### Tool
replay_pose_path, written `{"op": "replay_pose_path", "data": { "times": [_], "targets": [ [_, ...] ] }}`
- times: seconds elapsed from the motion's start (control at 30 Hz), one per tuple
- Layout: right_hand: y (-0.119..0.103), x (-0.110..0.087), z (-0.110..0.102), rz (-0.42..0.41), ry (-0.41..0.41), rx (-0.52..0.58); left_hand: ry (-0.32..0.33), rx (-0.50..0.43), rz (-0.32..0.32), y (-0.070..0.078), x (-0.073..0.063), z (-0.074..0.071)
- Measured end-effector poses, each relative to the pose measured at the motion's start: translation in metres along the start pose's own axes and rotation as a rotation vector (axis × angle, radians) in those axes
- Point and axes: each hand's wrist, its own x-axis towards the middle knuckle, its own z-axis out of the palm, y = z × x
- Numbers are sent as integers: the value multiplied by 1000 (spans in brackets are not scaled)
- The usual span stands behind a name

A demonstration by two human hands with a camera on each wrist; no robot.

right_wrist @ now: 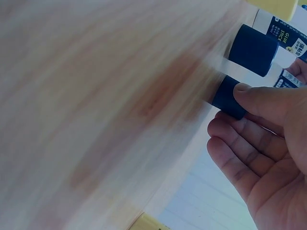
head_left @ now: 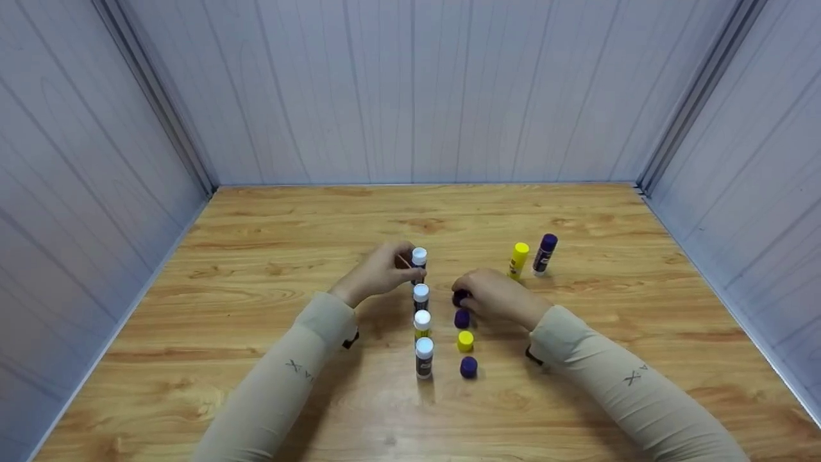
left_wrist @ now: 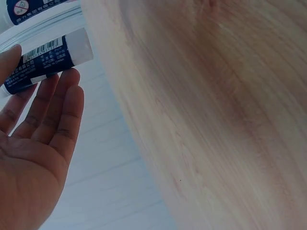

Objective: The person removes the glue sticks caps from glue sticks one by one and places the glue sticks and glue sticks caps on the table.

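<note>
My left hand [head_left: 383,273] holds an uncapped dark blue glue stick [head_left: 419,257] upright at the far end of a row, between thumb and fingers; its barcode label shows in the left wrist view. Nearer me in that row stand another dark blue glue stick [head_left: 421,296], a yellow one [head_left: 422,323] and a third dark blue one [head_left: 424,360], all with white tops. My right hand [head_left: 497,298] pinches a dark blue cap [right_wrist: 227,97] at the table surface. Nearer me in its row are a dark blue cap [head_left: 462,319], a yellow cap [head_left: 465,341] and another dark blue cap [head_left: 469,367].
Behind my right hand, a capped yellow glue stick [head_left: 519,258] and a capped dark blue glue stick [head_left: 545,255] stand upright. The wood-grain table [head_left: 256,224] is bounded by white panel walls [head_left: 410,96] at the back and both sides.
</note>
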Motion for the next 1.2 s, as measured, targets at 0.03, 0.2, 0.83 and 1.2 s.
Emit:
{"op": "replay_pose_path", "data": {
  "times": [0.03, 0.2, 0.83, 1.2],
  "targets": [
    [0, 0, 0, -3, 3, -2, -1, 0, 2, 0, 0, 1],
    [0, 0, 0, -26, 12, -15, -19, -6, 2, -3, 2, 5],
    [-1, -1, 1, 8, 15, -11, -60, 35, -90, -7, 0, 9],
    [0, 0, 2, 3, 32, 2, -74, 36, -76, -7, 0, 8]
  ]
}}
